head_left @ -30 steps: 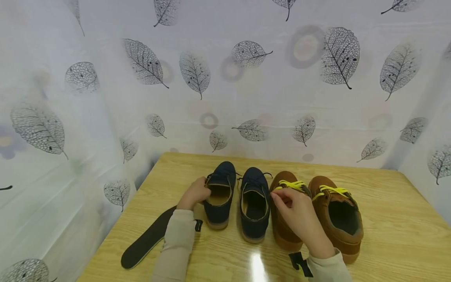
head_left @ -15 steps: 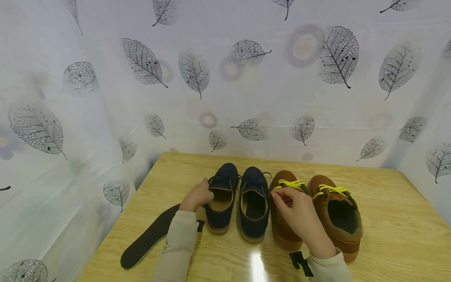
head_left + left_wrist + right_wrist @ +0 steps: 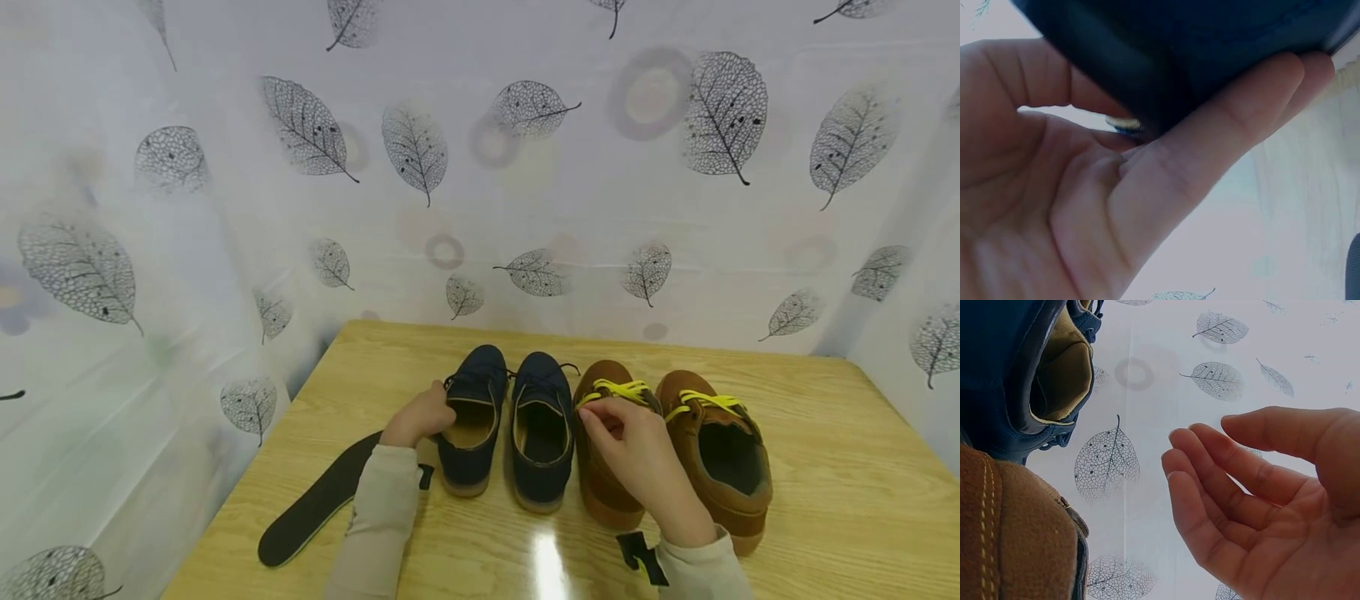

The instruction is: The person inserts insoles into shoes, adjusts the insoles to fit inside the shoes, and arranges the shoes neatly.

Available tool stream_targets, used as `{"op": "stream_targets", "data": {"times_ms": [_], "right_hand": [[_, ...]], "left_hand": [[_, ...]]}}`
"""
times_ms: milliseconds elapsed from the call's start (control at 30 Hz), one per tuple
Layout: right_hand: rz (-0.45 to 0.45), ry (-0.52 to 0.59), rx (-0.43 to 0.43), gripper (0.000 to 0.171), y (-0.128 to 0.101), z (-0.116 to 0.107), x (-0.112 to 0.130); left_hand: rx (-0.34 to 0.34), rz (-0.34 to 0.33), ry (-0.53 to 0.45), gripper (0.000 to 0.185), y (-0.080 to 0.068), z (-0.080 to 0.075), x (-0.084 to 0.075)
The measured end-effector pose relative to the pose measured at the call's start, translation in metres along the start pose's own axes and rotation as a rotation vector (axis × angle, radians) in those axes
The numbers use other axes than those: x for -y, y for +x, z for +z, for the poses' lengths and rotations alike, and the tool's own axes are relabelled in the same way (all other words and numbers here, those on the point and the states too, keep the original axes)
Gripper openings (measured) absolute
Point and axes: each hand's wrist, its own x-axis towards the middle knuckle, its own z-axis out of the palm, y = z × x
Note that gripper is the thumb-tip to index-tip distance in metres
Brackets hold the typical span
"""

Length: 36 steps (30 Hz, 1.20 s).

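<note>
Nearest the viewer, two beige sleeves reach onto a glossy wood-grain table [image 3: 825, 517]. The left hand [image 3: 417, 414] grips the outer side wall of the leftmost navy shoe [image 3: 471, 414], fingers curled against its dark, matte fabric; the shoe lies directly under the grip, its long axis running away from the person, heel nearest. Just behind the left wrist lies a flat black insole [image 3: 318, 500], angled toward the table's near-left edge. The right hand [image 3: 633, 454] hovers over the left tan shoe [image 3: 603, 467], fingers loosely curved and apart, holding nothing; its fingertips lie near the yellow laces [image 3: 618, 389]. Between the hands stands the second navy shoe [image 3: 542, 429]; right of the right hand, a second tan suede-like shoe [image 3: 716, 450]. Beyond hangs a leaf-printed curtain [image 3: 480, 167].
</note>
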Motion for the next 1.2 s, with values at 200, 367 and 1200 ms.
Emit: {"op": "stream_targets", "data": {"times_ms": [200,367,1200], "right_hand": [[0.005,0.002,0.008,0.009,-0.001,-0.001,0.001],[0.008,0.003,0.014,0.009,-0.001,-0.001,0.001],[-0.02,-0.024,0.047,0.009,0.0,0.007,0.006]], "left_hand": [[0.013,0.048,0.003,0.064,-0.001,-0.003,0.002],[-0.07,0.093,0.077,0.036,-0.003,-0.005,0.001],[-0.299,0.111,0.43,0.036,-0.05,-0.027,0.065]]}}
